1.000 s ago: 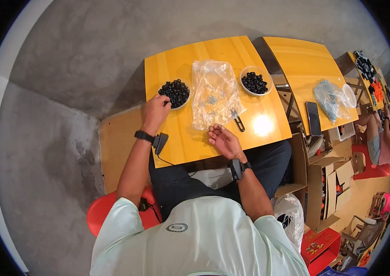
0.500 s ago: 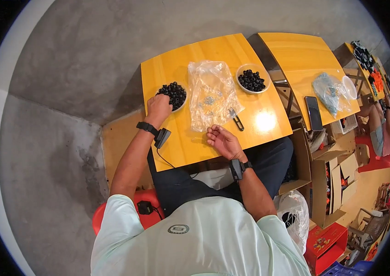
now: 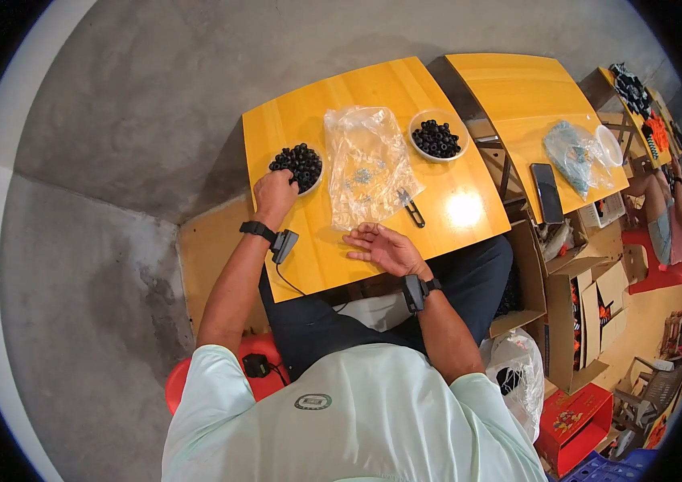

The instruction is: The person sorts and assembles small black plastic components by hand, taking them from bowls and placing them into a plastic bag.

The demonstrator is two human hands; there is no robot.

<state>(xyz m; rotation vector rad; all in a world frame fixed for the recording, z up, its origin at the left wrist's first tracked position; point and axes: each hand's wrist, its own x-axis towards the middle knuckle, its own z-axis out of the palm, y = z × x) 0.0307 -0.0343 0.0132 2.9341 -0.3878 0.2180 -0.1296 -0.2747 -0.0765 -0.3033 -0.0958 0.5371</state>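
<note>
My left hand (image 3: 275,195) reaches to the near left rim of a round plastic bowl (image 3: 321,181) filled with small black cylindrical pieces (image 3: 299,164). Its fingers are curled together at the pieces; what they pinch, if anything, is hidden. Palm up at the table's near edge, my right hand (image 3: 386,248) is open, its fingers spread and nothing visible in them. Beyond it a clear plastic bag (image 3: 361,136) lies flat, with small silvery bits (image 3: 363,176) on it. Small black-handled thread snips (image 3: 413,210) lie at the bag's right corner.
A second bowl (image 3: 437,157) of black pieces stands on the yellow table (image 3: 469,189) at right. On the neighbouring table lie a phone (image 3: 547,193) and a bag of bluish-grey material (image 3: 567,157). Open cardboard boxes (image 3: 594,329) stand at right. Another person (image 3: 662,213) sits farther right.
My right hand has shifted slightly left, and its fingers have opened out from a curled pose. The left hand stays at the left bowl, slightly lower.
</note>
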